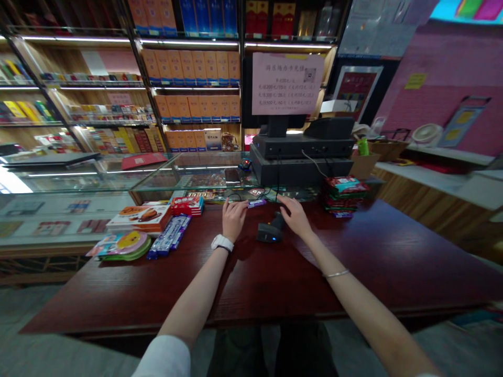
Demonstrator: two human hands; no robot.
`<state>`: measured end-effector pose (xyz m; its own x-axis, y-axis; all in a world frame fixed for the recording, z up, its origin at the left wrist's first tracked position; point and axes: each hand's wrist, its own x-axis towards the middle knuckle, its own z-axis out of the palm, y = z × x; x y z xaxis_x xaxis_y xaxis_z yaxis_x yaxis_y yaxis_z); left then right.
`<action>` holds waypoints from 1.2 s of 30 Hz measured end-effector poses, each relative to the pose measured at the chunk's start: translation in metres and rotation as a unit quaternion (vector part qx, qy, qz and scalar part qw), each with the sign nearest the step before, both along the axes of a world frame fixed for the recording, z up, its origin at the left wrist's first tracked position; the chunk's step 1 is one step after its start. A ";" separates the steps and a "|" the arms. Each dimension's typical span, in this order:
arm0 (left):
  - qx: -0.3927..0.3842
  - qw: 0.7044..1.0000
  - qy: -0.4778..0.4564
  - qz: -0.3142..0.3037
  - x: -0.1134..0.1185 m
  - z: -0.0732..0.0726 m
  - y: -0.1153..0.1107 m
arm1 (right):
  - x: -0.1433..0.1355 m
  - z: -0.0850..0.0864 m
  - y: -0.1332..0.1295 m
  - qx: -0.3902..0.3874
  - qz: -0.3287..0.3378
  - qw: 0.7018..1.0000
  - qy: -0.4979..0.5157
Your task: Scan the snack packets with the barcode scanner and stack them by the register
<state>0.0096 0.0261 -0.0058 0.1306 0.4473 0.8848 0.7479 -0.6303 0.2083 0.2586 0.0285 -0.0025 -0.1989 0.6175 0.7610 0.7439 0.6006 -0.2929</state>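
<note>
My left hand (234,215), with a white watch at its wrist, pinches the left end of a small purple-wrapped snack bar (258,203) near the back edge of the table. My right hand (295,215) hovers at the right, its thumb and fingers apart, with nothing visible in them. Between the hands lies a black handheld barcode scanner (270,230), a blue light glowing on its head. Its handle points toward my right hand; I cannot tell whether the fingers touch it.
On the left of the dark red table (165,298) lie purple snack packs (170,236), red boxes (187,205), an orange-white box (141,217) and round-topped colourful packs (128,245). A stack of red packets (342,193) stands right. Behind are a glass case (188,175) and cash register (302,146).
</note>
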 end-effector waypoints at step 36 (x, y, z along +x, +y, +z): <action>-0.058 0.998 -0.012 0.022 -0.005 -0.017 0.012 | 0.014 -0.032 -0.008 -0.251 0.136 0.945 -0.161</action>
